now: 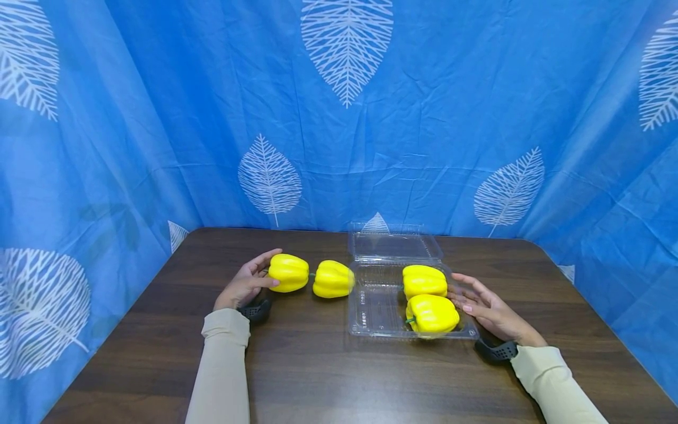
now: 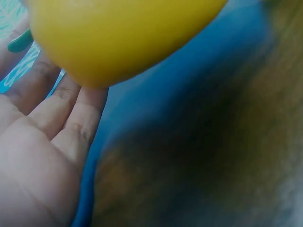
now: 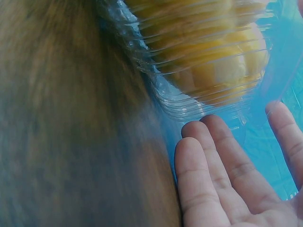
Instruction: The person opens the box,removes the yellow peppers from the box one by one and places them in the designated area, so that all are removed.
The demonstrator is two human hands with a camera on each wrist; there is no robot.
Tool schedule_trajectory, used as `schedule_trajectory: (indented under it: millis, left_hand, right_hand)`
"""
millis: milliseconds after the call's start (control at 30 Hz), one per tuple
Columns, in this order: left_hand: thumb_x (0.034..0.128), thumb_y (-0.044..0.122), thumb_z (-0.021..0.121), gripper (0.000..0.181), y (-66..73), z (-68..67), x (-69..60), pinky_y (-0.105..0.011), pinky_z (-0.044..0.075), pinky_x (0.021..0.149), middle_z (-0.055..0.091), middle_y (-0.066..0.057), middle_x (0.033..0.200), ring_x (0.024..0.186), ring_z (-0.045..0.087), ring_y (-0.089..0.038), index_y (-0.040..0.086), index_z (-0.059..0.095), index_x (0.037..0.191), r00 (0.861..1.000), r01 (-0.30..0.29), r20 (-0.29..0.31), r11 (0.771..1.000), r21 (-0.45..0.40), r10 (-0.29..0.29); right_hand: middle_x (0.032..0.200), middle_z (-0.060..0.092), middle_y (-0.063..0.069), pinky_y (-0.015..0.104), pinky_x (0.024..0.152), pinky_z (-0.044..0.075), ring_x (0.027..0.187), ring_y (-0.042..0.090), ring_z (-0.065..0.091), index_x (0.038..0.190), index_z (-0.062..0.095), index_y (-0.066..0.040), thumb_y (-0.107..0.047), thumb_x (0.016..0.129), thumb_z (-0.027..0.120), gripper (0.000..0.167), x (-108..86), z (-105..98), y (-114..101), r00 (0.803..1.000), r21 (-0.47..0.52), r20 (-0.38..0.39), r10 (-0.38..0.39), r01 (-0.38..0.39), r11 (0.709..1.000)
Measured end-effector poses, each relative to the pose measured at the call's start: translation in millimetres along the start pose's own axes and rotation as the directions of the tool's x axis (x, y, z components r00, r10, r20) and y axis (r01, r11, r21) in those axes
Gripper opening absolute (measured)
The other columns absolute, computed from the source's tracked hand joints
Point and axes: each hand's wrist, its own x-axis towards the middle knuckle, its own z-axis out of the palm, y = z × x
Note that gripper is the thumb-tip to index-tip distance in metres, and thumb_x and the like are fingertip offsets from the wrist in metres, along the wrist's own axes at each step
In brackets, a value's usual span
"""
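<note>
Two yellow bell peppers lie in the right half of a clear plastic container (image 1: pixel 376 306), the back one (image 1: pixel 425 281) touching the front one (image 1: pixel 432 313). My right hand (image 1: pixel 489 309) is at the container's right wall, fingers extended, as the right wrist view also shows. Left of the container is a third yellow pepper (image 1: pixel 332 279), its right end by the container's left wall. My left hand (image 1: pixel 248 284) holds a fourth pepper (image 1: pixel 288 273) between thumb and fingers; in the left wrist view the fingers lie against this pepper (image 2: pixel 118 38), beside its green stem (image 2: pixel 20 41).
The container's clear lid (image 1: pixel 397 246) stands folded open at the back. A dark wooden table (image 1: pixel 318 377) lies under everything, and a blue curtain (image 1: pixel 424 147) with white leaf patterns hangs behind it and at both sides.
</note>
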Motion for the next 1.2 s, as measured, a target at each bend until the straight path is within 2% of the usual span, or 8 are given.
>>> schedule_trajectory:
  millis: [167,333,667,1000,1200]
  left_hand:
    - [0.0938,-0.008,0.069,0.085,-2.9,0.3,1.5,-0.018,0.052,0.103,0.028,-0.026,0.172,0.133,0.051,-0.026,-0.003,0.029,0.168,1.000,0.010,0.007,0.999,0.033,-0.010]
    - [0.0944,-0.007,0.071,0.084,-3.3,1.4,1.8,-0.018,0.052,0.103,0.029,-0.027,0.171,0.136,0.049,-0.028,-0.004,0.030,0.167,1.000,-0.006,0.020,0.998,0.065,0.004]
    - [0.0936,-0.008,0.073,0.083,-5.0,2.8,3.1,-0.018,0.052,0.103,0.031,-0.027,0.170,0.139,0.047,-0.034,-0.003,0.033,0.166,1.000,0.000,0.018,0.996,0.085,-0.002]
    - [0.0929,-0.004,0.075,0.088,-4.7,4.1,3.5,-0.025,0.047,0.112,0.031,-0.020,0.173,0.147,0.041,-0.038,0.004,0.031,0.169,1.000,0.017,-0.004,0.995,0.100,-0.016]
    - [0.0935,-0.006,0.071,0.090,-6.1,3.0,3.5,-0.020,0.051,0.107,0.028,-0.023,0.173,0.147,0.039,-0.038,0.003,0.025,0.170,1.000,-0.003,0.006,0.998,0.057,0.003]
  right_hand:
    - [0.152,0.055,-0.020,0.022,0.108,0.052,0.136,0.000,0.058,0.159,0.039,-0.029,0.000,0.112,0.048,0.057,-0.3,0.2,-0.1,1.000,0.003,0.002,-0.003,0.003,1.000]
    - [0.151,0.055,-0.021,0.021,0.108,0.051,0.136,-0.001,0.058,0.159,0.040,-0.030,0.000,0.111,0.048,0.057,-0.8,0.5,0.1,1.000,-0.003,0.000,-0.002,0.002,1.000]
    - [0.151,0.055,-0.021,0.021,0.108,0.051,0.136,0.000,0.058,0.159,0.040,-0.030,0.001,0.111,0.048,0.057,-1.8,0.9,0.4,1.000,-0.002,-0.003,-0.008,0.008,1.000]
    - [0.151,0.055,-0.021,0.022,0.108,0.052,0.136,0.000,0.058,0.158,0.041,-0.031,0.000,0.112,0.047,0.056,-1.2,0.3,1.2,1.000,0.004,-0.006,-0.002,0.002,1.000]
    - [0.151,0.055,-0.021,0.022,0.107,0.052,0.136,0.000,0.058,0.158,0.041,-0.032,0.000,0.112,0.048,0.056,-2.1,0.1,2.6,1.000,0.005,-0.011,0.003,-0.003,1.000]
